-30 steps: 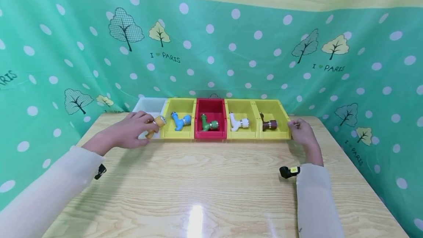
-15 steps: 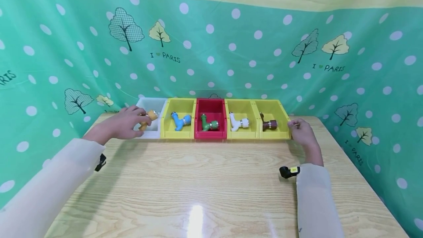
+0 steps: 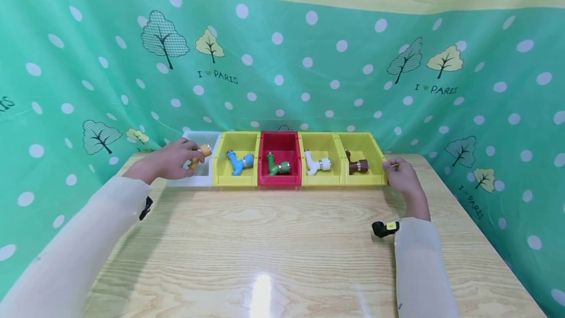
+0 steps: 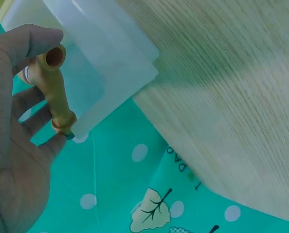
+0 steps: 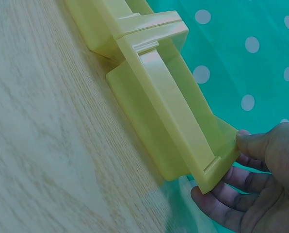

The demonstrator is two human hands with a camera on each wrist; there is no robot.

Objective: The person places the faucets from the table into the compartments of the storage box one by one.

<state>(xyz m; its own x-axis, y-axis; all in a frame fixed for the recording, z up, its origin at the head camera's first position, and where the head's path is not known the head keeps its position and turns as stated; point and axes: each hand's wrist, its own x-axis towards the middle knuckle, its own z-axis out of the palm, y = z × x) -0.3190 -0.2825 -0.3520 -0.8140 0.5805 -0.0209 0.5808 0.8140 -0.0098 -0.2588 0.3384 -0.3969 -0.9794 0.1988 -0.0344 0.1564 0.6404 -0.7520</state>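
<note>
In the head view my left hand [image 3: 176, 158] holds an orange tap [image 3: 200, 153] over the white bin [image 3: 200, 180] at the left end of the row. The left wrist view shows the thumb near the open end of the tap [image 4: 59, 97] and the fingers along its far side. At the other end, my right hand [image 3: 401, 175] grips the outer side wall of the last yellow bin [image 3: 378, 180]. Seen from the right wrist, the thumb of that hand [image 5: 265, 179] lies on the rim and the fingers curl beneath the corner.
A blue tap [image 3: 240, 162] lies in a yellow bin, a green tap [image 3: 277, 165] in the red bin [image 3: 280, 180]. Further right are a white tap [image 3: 316, 163] and a brown tap [image 3: 356, 165] in yellow bins. Behind the wooden table [image 3: 273, 239] hangs a green dotted curtain [image 3: 282, 63].
My left hand has carried the orange tap leftward from the divider to above the white bin, then slightly up. The right hand stays at the bin's edge.
</note>
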